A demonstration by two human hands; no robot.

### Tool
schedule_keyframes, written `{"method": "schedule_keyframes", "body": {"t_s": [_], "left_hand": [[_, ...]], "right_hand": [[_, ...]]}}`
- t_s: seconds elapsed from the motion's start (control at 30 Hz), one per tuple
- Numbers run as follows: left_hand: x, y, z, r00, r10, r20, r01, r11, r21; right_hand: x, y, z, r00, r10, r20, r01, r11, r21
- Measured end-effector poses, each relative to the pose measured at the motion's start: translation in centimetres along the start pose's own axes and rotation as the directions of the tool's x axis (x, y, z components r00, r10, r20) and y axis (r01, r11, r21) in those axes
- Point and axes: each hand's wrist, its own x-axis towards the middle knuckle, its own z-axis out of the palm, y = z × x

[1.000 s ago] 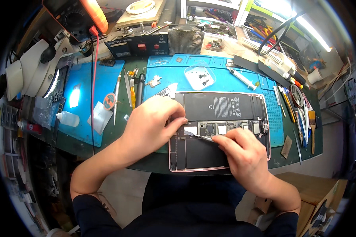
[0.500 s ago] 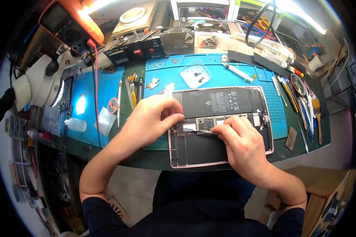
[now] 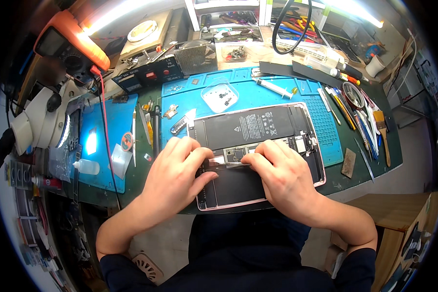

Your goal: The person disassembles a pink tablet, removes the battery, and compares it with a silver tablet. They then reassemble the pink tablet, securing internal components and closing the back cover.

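An opened tablet (image 3: 246,189) with a pink rim lies on the blue mat, its dark batteries and circuit board (image 3: 236,154) exposed. My right hand (image 3: 289,173) rests over the board, closed on thin metal tweezers (image 3: 237,163). The tweezers' tip points left, to a small pale piece (image 3: 218,160) at the board's left end. Next to that piece, at the tablet's left side, is my left hand (image 3: 177,168). Its thumb and bent index finger are apart, with nothing visible between them; the other fingers are curled. A black-handled tool (image 3: 179,127) lies just beyond it.
A clear dish of small parts (image 3: 219,96) and a syringe (image 3: 275,87) lie behind the tablet. Brushes and pens (image 3: 362,117) crowd the right side. At left are an orange multimeter (image 3: 70,44), its red lead (image 3: 103,102) and a small white bottle (image 3: 86,166).
My left thumb and index finger have come apart, and that hand has turned flatter over the tablet's left edge. My right hand still holds the tweezers. The whole view has shifted slightly.
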Motion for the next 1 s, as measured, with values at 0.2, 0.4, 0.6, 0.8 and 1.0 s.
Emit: {"method": "schedule_keyframes", "body": {"t_s": [0.2, 0.4, 0.6, 0.8, 1.0], "left_hand": [[1.3, -0.7, -0.4, 0.980, -0.028, 0.196, 0.067, 0.979, -0.195], [3.1, -0.1, -1.2, 0.944, -0.054, 0.326, 0.082, 0.994, -0.073], [3.8, -0.3, -1.3, 0.921, -0.089, 0.379, 0.128, 0.989, -0.080], [4.1, -0.2, -1.5, 0.915, -0.106, 0.389, 0.155, 0.983, -0.097], [4.0, -0.4, -1.4, 0.916, -0.106, 0.387, 0.160, 0.981, -0.111]], "right_hand": [[0.1, -0.1, -0.7, 1.000, 0.003, -0.004, -0.003, 1.000, 0.015], [-0.4, 1.0, -3.5, 1.000, 0.003, -0.013, -0.003, 0.999, -0.042], [-1.6, 4.1, -7.2, 0.974, 0.194, -0.117, -0.187, 0.980, 0.069], [-2.1, 4.3, -6.3, 0.944, 0.288, 0.159, -0.312, 0.936, 0.163], [-2.3, 4.0, -4.2, 0.957, 0.270, 0.104, -0.277, 0.959, 0.058]]}}
